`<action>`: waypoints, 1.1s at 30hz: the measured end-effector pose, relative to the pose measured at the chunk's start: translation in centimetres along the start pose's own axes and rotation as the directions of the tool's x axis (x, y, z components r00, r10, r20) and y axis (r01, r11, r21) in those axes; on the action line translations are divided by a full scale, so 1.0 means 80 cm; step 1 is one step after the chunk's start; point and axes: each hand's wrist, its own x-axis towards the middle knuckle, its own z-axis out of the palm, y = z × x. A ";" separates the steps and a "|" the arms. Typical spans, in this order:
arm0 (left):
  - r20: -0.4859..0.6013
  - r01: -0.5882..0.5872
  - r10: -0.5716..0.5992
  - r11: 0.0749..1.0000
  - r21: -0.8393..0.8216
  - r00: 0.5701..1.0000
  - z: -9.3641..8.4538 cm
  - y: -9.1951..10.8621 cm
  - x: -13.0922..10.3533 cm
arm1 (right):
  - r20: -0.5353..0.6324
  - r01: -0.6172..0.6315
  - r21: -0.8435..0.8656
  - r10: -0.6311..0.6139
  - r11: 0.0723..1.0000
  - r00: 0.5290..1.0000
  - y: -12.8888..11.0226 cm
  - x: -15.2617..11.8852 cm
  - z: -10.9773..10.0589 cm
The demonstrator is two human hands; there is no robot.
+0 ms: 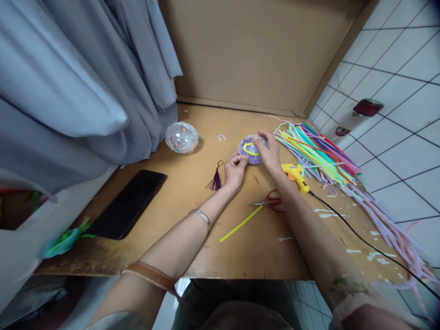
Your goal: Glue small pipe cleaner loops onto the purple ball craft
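Note:
A small clear plastic dome with a purple rim lies on the table between my hands. On its face is a curved yellow pipe cleaner. The fingers of my left hand are pinched at the dome's lower left edge. My right hand grips its right side, with the thumb by the yellow curve. Beside my left hand lies a dark purple tassel. Scissors with red handles and a straight yellow pipe cleaner lie below. What the fingertips cover is hidden.
A yellow hot glue gun with a black cord lies by my right forearm. Behind it is a bundle of coloured pipe cleaners. Further left are a clear ball-like dome, a pale pink curved piece, a black phone and a grey curtain.

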 end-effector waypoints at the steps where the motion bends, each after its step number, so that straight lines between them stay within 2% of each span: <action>1: 0.001 -0.006 0.006 1.000 0.001 1.000 0.000 0.001 0.000 | 0.001 0.002 -0.004 -0.002 1.000 1.000 -0.001 0.000 0.000; 16: 0.012 -0.034 0.034 0.999 -0.015 0.999 -0.002 -0.003 0.001 | -0.005 0.008 -0.017 -0.008 1.000 1.000 0.002 0.000 0.001; 33: -0.007 0.058 -0.058 0.998 -0.016 0.998 0.001 0.003 -0.001 | -0.004 -0.005 -0.021 0.004 1.000 1.000 -0.001 0.000 0.001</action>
